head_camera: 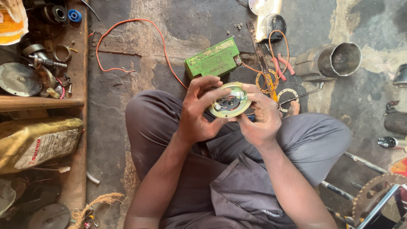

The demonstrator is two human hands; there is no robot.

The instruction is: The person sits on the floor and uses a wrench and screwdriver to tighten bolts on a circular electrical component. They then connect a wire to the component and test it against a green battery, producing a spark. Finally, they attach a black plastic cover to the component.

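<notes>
Seated person, both hands over lap. Left hand [199,111] curled around the left edge of a round metal disc part [229,100], fingers over its top rim, thumb below. Right hand [259,115] closed on the disc's right edge, fingertips on the rim. Disc is held between both hands, open face up, dark inner parts showing. Green battery [213,58] sits on the concrete floor [123,101] just beyond the hands, orange wire [127,46] looping from it. Ribbed metal cylinder [333,60] lies at right, well apart. Wooden shelf [46,101] with parts at left.
</notes>
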